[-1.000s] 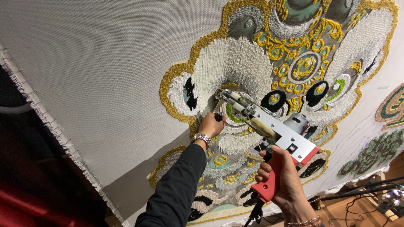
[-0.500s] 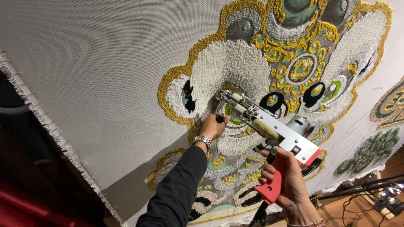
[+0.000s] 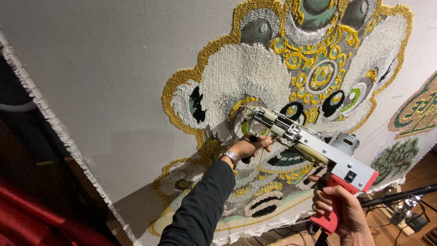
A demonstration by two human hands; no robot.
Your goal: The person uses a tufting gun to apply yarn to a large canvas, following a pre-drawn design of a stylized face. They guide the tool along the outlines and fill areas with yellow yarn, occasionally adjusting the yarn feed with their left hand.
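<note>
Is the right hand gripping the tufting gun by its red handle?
Yes, the right hand is wrapped around the red handle of the tufting gun, while the left hand holds the front grip near the cloth.

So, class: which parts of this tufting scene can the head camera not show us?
- Needle tip of the tufting gun: hidden by the gun's front frame.
- Front handle: covered by the left hand.
- Right hand: wrist cut by the bottom edge.
- Cloth: design cut by top and right edges.
</note>
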